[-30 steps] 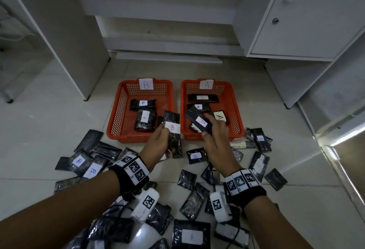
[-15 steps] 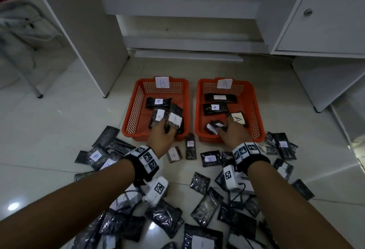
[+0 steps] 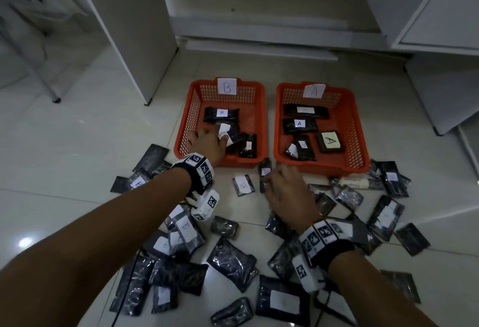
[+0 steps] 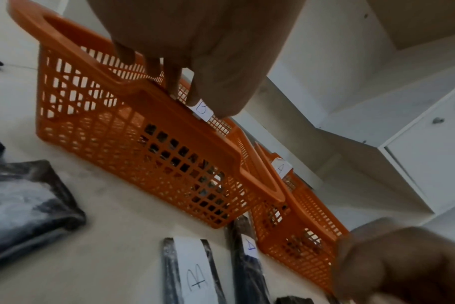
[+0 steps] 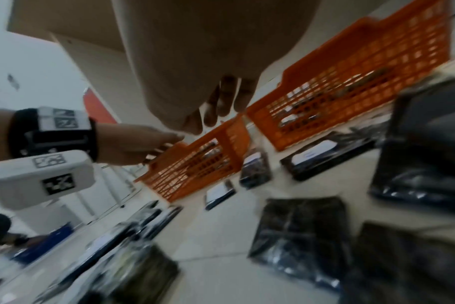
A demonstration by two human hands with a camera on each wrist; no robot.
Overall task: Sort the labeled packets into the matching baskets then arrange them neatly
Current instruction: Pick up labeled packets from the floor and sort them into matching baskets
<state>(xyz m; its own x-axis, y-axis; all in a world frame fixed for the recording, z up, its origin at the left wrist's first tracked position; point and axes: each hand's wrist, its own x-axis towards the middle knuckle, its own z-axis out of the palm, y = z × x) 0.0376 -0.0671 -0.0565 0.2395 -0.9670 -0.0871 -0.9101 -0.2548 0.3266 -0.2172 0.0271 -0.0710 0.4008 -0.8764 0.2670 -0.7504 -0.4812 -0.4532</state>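
Two orange baskets stand side by side on the floor, basket B (image 3: 261,109) on the left and basket A (image 3: 359,129) on the right. My left hand (image 3: 210,138) is inside the near left part of basket B, fingers spread and touching a black packet (image 3: 229,132); a B packet (image 3: 221,113) lies behind it. The left wrist view shows the fingers (image 4: 174,82) straight and holding nothing. My right hand (image 3: 274,181) hovers low over the floor in front of the baskets, beside a packet marked A (image 3: 265,170). Its fingers (image 5: 221,107) hang down empty.
Many black packets litter the floor in front of the baskets, on both sides of my arms (image 3: 233,262). Basket A holds several packets (image 3: 299,124). White cabinet legs and a shelf (image 3: 145,41) stand behind the baskets, and a cabinet (image 3: 440,15) at the right.
Both hands have let go of their packets in the baskets. The right hand has drawn back out of basket A to the floor; the left hand stays in basket B.
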